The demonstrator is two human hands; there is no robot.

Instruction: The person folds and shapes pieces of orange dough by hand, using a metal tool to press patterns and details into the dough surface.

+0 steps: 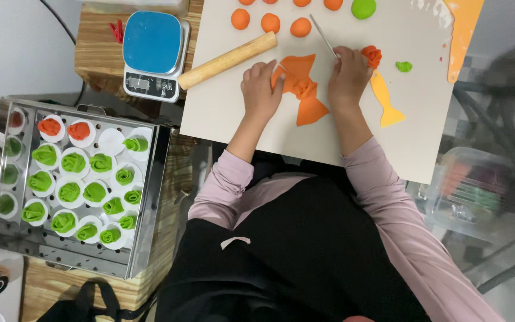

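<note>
Both our hands work a pinched orange dough bow (301, 89) at board centre: left hand (261, 89) presses its wing with flat fingers, right hand (348, 76) grips a thin metal tool (323, 37) pointing to 11 o'clock, fingertips hidden; dough balls (270, 22) at 12 are cropped.

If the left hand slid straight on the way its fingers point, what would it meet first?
The left hand points up and slightly right across the board. Its fingertips already touch the orange dough piece; past that, probably the wooden rolling pin, though depth is unclear.
</note>
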